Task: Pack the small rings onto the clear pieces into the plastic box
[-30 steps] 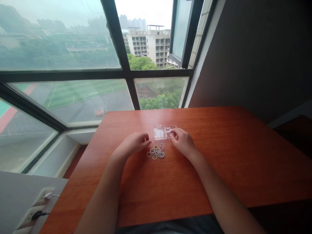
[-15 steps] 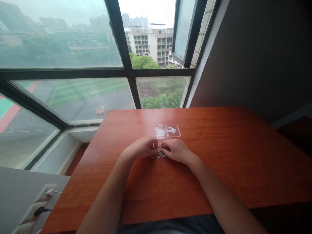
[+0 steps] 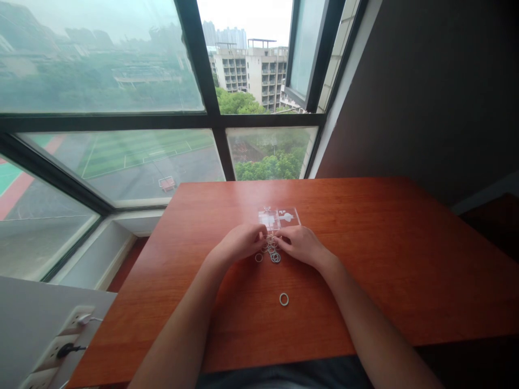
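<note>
A small pile of pale metal-looking rings (image 3: 274, 257) lies on the brown wooden table (image 3: 365, 259) between my hands. My left hand (image 3: 247, 240) is at the pile's left side, its fingers curled inward at the rings. From the right, my right hand (image 3: 299, 243) reaches in with thumb and fingers bent toward each other at the pile's far edge. What either set of fingertips grips is too small to make out. One single ring (image 3: 284, 299) lies apart, closer to my body. Just beyond my hands sits an open clear plastic case (image 3: 290, 217) with white printing.
Large windows with dark frames (image 3: 219, 146) rise behind the table and on its left. A dark grey wall (image 3: 413, 97) stands at the right. Sockets with plugs (image 3: 62, 351) are on the low wall at lower left.
Both hands have moved slightly away from me and to the right. The rings are more spread out, and one now lies separately on the table nearer to me.
</note>
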A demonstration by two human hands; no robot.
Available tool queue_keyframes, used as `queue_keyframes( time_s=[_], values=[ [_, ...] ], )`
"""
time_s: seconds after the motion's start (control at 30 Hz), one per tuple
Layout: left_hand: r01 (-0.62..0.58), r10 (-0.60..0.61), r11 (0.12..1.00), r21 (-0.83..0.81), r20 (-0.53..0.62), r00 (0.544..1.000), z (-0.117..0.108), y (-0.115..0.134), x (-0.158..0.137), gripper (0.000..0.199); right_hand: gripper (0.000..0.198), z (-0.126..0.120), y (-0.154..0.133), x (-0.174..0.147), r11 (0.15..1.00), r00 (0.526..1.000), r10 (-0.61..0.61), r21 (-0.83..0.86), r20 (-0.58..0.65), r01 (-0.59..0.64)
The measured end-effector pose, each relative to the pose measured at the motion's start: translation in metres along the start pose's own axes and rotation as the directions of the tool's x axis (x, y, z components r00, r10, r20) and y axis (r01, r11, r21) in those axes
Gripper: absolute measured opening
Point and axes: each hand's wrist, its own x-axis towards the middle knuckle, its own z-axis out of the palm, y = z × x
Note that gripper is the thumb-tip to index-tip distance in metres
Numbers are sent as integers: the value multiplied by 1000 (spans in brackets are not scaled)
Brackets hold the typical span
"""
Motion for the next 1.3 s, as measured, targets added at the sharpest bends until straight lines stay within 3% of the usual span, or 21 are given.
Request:
queue_keyframes(
  time_s=[0.53, 0.9, 1.3],
  values=[
    [33, -33, 999, 36, -13, 999, -2, 1, -1, 13, 18, -7, 12, -1, 996, 994, 88, -16, -67, -89],
    [-23, 24, 997, 67, -9, 1000, -2, 6, 0, 28, 17, -8, 7, -3, 993, 993, 117, -31, -21, -118],
    [-34, 32, 994, 106, 16, 999, 0, 5, 0, 15, 15, -6, 3, -3, 998, 998, 68, 0, 10, -68]
  ],
)
